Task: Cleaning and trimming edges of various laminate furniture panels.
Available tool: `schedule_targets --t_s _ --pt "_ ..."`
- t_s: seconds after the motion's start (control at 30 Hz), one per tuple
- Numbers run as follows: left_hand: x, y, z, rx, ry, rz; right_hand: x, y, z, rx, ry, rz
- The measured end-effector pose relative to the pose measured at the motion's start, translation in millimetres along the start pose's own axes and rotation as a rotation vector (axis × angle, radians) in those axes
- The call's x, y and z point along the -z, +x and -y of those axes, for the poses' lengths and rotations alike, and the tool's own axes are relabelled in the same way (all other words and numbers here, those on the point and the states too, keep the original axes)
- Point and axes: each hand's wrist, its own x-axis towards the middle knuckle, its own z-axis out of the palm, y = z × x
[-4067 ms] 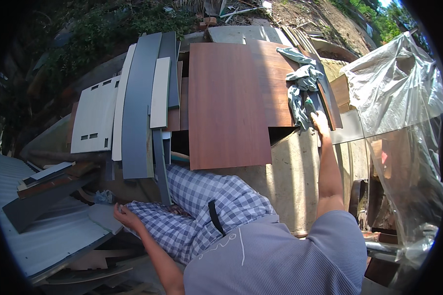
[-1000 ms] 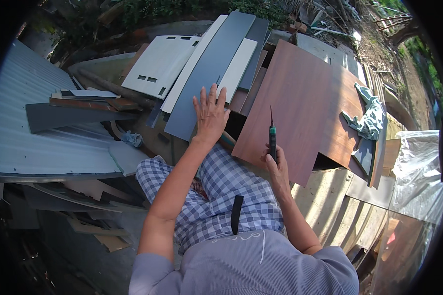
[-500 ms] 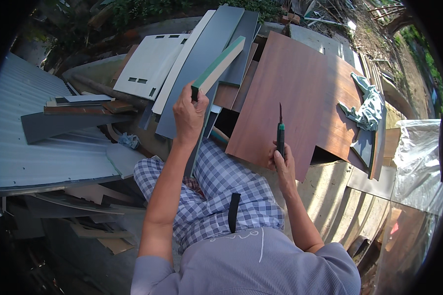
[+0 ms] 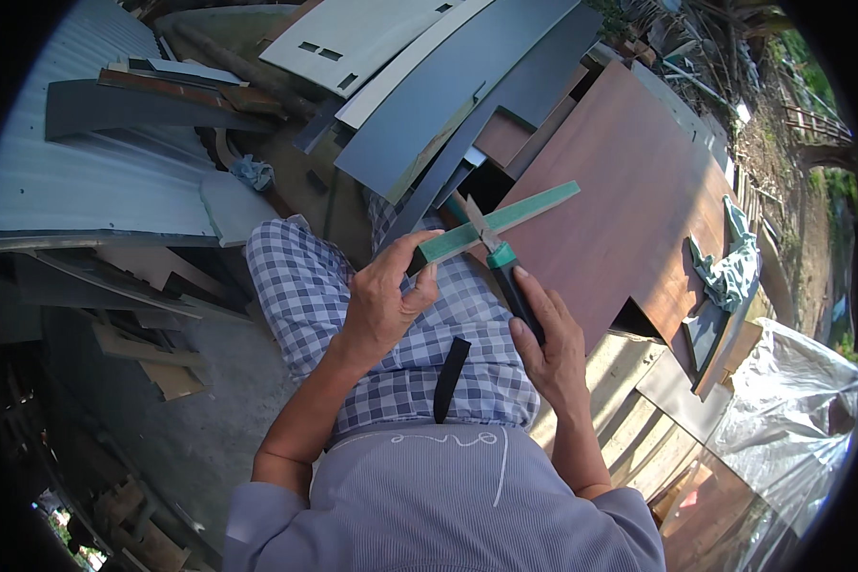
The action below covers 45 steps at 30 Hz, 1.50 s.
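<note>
My left hand (image 4: 383,297) grips the black end of a long, straight green bar (image 4: 539,203), which points away to the upper right over my lap. The fingers of my right hand (image 4: 555,348) are wrapped round the black and green handle of a utility knife (image 4: 517,297). Its blade (image 4: 481,224) crosses the bar a little beyond my left hand and seems to touch it. Below both hands are my legs in blue checked trousers (image 4: 296,286).
Ahead lie grey boards (image 4: 448,91) and a white panel with slots (image 4: 348,43). A large reddish-brown board (image 4: 591,181) bears a crumpled pale cloth (image 4: 731,262) at right. Corrugated metal sheeting (image 4: 105,186) is at left, and clear plastic sheeting (image 4: 782,391) at right.
My left hand has lowered the bar and swung its far end rightward. My right hand has brought the utility knife left, so its blade now crosses the bar. The view has shifted too.
</note>
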Motion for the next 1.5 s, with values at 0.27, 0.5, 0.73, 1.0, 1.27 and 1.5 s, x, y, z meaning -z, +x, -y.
schedule_targets --t_s 0.27,0.5,0.73,1.0,1.27,1.5 --pt "0.7 -4.9 11.0 -0.033 -0.009 0.015 8.8 4.2 -6.7 -0.027 -0.146 0.095" --pt "-2.1 -9.9 20.8 -0.082 -0.022 -0.004 56.0 39.2 -115.7 -0.359 -0.385 -0.234" --pt "0.2 -15.8 13.8 0.379 -0.152 0.276 29.0 20.4 -107.1 -0.256 -0.086 -0.277" --pt "-57.6 -49.1 60.7 0.19 -0.347 0.258 -25.8 -13.8 -95.6 -0.082 0.012 -0.027" --pt "-23.4 -33.0 18.7 0.875 -1.302 0.308 -33.0 -27.3 -73.6 0.404 -0.09 0.138" --pt "-9.9 -49.4 29.3 0.952 -1.415 0.399 -13.9 0.8 -93.5 0.339 -0.218 0.087"
